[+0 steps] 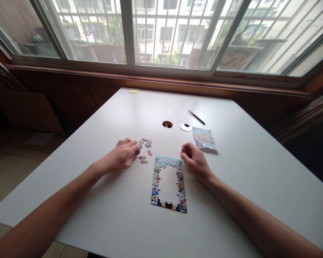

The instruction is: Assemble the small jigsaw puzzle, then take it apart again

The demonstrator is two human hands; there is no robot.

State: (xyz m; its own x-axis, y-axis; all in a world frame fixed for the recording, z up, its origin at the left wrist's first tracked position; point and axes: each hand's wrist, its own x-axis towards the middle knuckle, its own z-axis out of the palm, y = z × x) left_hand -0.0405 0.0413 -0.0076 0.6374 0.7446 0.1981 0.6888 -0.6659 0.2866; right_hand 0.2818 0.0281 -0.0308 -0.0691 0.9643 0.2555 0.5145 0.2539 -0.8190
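Observation:
A jigsaw puzzle [169,183] lies on the white table [239,172] in front of me, its colourful border joined and its middle bare. Several loose pieces [144,149] are scattered to its upper left. My left hand [121,155] rests on the table at the edge of those pieces, fingers curled and pinched together at the tips over them. My right hand [194,161] sits just right of the puzzle's top corner, fingers curled into a loose fist; whether it holds a piece is hidden.
A small printed packet [204,138] lies behind my right hand. Farther back are a black pen [196,117], a round white cap [185,127] and a cable hole [167,124]. A yellow sticky pad [133,91] lies at the far edge, under the window.

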